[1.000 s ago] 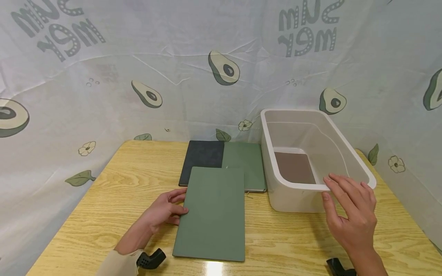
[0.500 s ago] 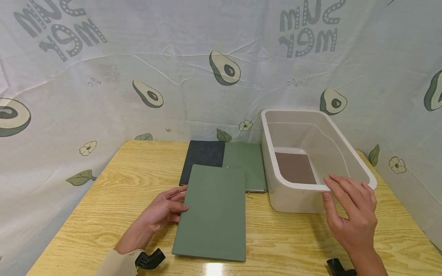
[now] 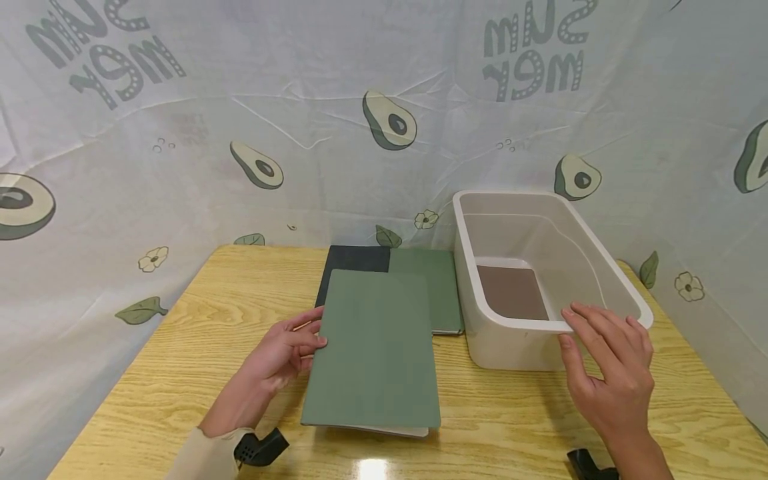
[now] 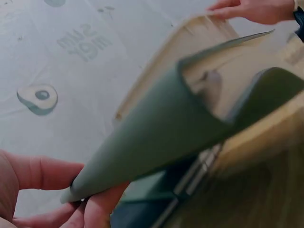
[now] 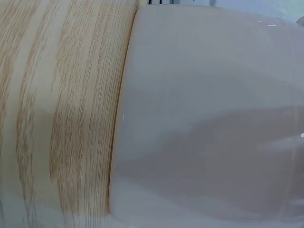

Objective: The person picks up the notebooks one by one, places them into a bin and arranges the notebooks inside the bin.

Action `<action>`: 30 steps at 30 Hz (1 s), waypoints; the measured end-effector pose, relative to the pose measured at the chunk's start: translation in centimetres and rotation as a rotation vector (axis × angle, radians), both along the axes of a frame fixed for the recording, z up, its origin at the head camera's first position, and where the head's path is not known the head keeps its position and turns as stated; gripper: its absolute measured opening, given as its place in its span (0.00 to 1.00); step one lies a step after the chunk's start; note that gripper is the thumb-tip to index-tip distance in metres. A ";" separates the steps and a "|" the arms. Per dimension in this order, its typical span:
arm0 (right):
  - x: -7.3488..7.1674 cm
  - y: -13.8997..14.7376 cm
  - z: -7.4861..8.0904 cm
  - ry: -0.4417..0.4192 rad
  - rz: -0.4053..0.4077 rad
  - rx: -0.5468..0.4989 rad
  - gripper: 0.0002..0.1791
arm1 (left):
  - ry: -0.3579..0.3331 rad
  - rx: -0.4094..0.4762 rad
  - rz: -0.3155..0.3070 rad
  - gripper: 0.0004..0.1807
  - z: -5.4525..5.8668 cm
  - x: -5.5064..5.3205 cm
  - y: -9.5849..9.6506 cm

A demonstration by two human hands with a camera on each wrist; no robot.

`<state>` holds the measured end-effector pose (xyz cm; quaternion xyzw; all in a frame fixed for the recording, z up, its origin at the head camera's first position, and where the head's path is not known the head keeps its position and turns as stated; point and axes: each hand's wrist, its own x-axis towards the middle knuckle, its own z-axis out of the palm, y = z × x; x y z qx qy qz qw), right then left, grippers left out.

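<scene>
A green notebook (image 3: 372,347) is raised over the table, tilted, with white page edge showing under its near end. My left hand (image 3: 279,353) pinches its left edge, thumb on top. From the left wrist, the notebook (image 4: 147,123) bows between thumb and fingers, its covers spread apart at the far end. Fingertips of my right hand (image 3: 612,367) rest on the near rim of a white plastic bin (image 3: 504,343). On the table behind the held notebook lie a black notebook (image 3: 354,259) and another green notebook (image 3: 444,287), both partly covered by it in the head view.
A flat brown thing (image 3: 513,292) lies on the bin's floor. The wooden table (image 3: 198,320) ends at a hanging cloth (image 3: 324,173) printed with avocados. The bin stands at the right, close beside the back green notebook.
The held green notebook has gone up and slightly away from me, its near end lifting so white pages show. My left hand has risen with it. The right hand stays on the bin rim.
</scene>
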<state>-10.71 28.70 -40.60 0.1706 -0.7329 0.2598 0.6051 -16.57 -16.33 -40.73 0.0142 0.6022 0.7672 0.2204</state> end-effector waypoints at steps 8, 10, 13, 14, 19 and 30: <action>0.0 0.0 0.0 -0.001 -0.004 0.004 0.24 | 0.003 0.091 0.059 0.42 2.9 -0.9 0.7; 0.0 0.0 0.0 -0.003 -0.005 0.004 0.24 | -0.006 0.106 0.080 0.42 3.5 -1.2 0.8; 0.1 0.0 0.1 -0.003 -0.004 0.004 0.24 | -0.019 0.119 0.106 0.42 4.5 -1.7 0.9; 0.1 0.0 0.1 -0.003 -0.005 0.004 0.24 | -0.021 0.122 0.112 0.42 4.9 -1.8 1.0; 0.1 0.0 0.1 -0.001 -0.006 0.006 0.24 | -0.008 0.122 0.124 0.41 6.5 -2.5 1.2; 0.2 0.0 0.1 0.003 -0.001 0.008 0.24 | 0.011 0.159 0.174 0.41 10.6 -3.8 2.0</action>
